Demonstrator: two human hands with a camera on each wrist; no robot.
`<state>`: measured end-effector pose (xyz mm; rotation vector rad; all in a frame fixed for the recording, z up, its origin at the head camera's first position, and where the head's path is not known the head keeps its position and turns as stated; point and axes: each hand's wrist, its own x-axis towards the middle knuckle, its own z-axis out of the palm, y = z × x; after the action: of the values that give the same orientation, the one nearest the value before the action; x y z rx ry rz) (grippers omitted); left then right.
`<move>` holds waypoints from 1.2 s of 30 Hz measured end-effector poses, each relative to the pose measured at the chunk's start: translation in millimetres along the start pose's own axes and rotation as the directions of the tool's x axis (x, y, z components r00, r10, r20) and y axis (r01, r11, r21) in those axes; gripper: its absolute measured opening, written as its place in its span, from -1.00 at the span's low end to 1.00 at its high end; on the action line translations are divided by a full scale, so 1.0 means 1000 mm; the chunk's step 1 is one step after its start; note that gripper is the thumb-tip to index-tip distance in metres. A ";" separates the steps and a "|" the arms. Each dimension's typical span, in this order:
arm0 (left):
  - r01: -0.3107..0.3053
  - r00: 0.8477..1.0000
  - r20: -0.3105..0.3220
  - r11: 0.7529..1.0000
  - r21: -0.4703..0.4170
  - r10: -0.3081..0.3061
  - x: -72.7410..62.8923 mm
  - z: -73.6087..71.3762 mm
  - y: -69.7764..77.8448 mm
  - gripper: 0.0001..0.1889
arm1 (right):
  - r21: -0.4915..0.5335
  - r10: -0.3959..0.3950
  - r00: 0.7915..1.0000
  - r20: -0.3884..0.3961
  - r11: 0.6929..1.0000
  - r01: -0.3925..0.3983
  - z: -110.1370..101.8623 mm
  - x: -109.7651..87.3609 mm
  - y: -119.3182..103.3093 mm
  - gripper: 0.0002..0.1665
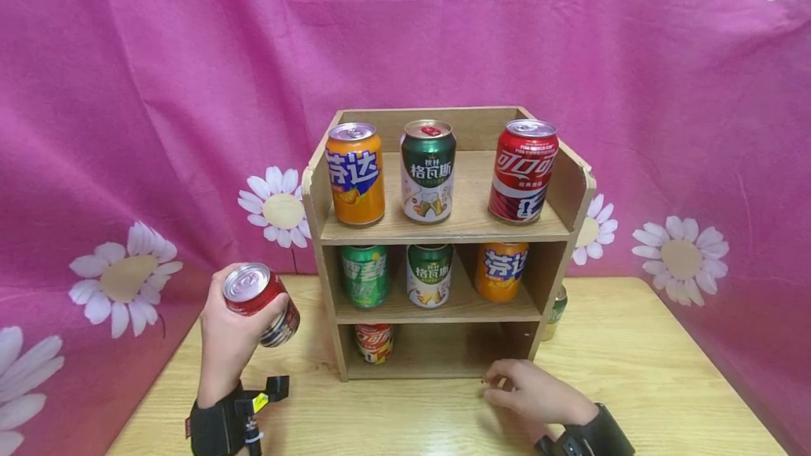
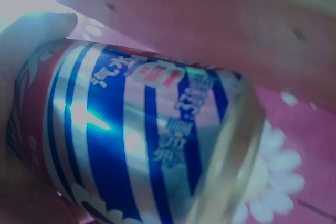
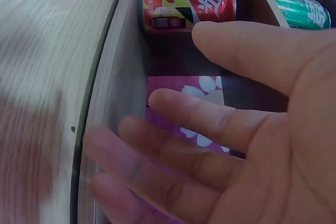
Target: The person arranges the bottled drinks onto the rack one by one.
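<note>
My left hand (image 1: 228, 336) grips a red cola can (image 1: 256, 294), held tilted above the table left of the wooden shelf (image 1: 443, 232). The left wrist view shows that can's blue and silver striped lower part (image 2: 136, 124). My right hand (image 1: 535, 389) is near the shelf's lower right corner, holding nothing, its fingers loosely bent. In the right wrist view its fingers (image 3: 210, 124) are spread before the bottom compartment. A red and yellow cola can (image 1: 374, 342) stands at the left of that compartment.
On the top shelf stand an orange can (image 1: 356, 181), a green and white can (image 1: 428, 178) and a red cola can (image 1: 524, 174). The middle shelf holds a green can (image 1: 365, 276), a green-white can (image 1: 429, 280) and an orange can (image 1: 500, 273). Another can (image 1: 556, 312) stands behind the shelf's right side.
</note>
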<state>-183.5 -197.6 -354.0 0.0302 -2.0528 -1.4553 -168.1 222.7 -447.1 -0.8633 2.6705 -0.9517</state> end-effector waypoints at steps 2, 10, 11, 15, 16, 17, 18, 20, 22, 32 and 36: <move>-0.011 1.000 0.019 0.999 -0.048 0.012 -0.004 -0.001 0.007 -0.30 | -0.021 -0.009 1.000 -0.011 1.000 0.008 0.000 0.000 0.000 -0.76; -0.013 0.989 0.145 0.981 -0.192 0.041 -0.014 0.002 0.030 -0.33 | -0.020 -0.020 1.000 -0.020 1.000 0.019 -0.002 0.002 0.001 -0.72; -0.015 0.986 0.161 0.980 -0.197 0.047 -0.015 0.002 0.033 -0.33 | -0.012 -0.015 1.000 -0.015 1.000 0.014 -0.002 0.002 0.001 -0.71; -0.024 0.974 0.213 0.976 -0.215 0.071 -0.020 0.007 0.042 -0.32 | 0.021 -0.005 1.000 0.002 1.000 0.005 -0.003 0.002 0.002 -0.71; -0.029 0.971 0.226 0.975 -0.218 0.080 -0.022 0.008 0.043 -0.32 | 0.030 -0.003 1.000 0.006 1.000 0.003 -0.003 0.002 0.003 -0.72; -0.034 0.967 0.239 0.975 -0.221 0.088 -0.024 0.011 0.044 -0.32 | 0.036 -0.005 1.000 0.009 0.999 0.005 -0.003 0.002 0.003 -0.72; -0.037 0.962 0.255 0.973 -0.229 0.097 -0.026 0.013 0.045 -0.32 | 0.040 -0.008 1.000 0.009 0.999 0.007 -0.003 0.001 0.003 -0.73; -0.051 0.949 0.290 0.969 -0.242 0.122 -0.030 0.020 0.047 -0.34 | 0.047 -0.009 1.000 0.011 0.999 0.008 -0.004 0.000 0.004 -0.75; -0.065 0.932 0.329 0.965 -0.254 0.150 -0.034 0.030 0.048 -0.35 | 0.052 -0.001 1.000 0.014 0.999 0.000 -0.005 -0.002 0.004 -0.75; -0.064 0.816 0.536 0.956 -0.286 0.214 -0.060 0.090 0.053 -0.30 | 0.056 0.067 0.997 0.047 0.996 -0.069 -0.012 -0.004 0.008 -0.69; -0.069 0.758 0.613 0.962 -0.265 0.223 -0.072 0.109 0.050 -0.28 | 0.076 0.079 0.996 0.052 0.994 -0.083 -0.012 -0.005 0.007 -0.65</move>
<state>-162.5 -60.0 -367.2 -0.8188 -2.3056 -1.7483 -171.3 236.2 -441.9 -0.7460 2.5874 -0.9956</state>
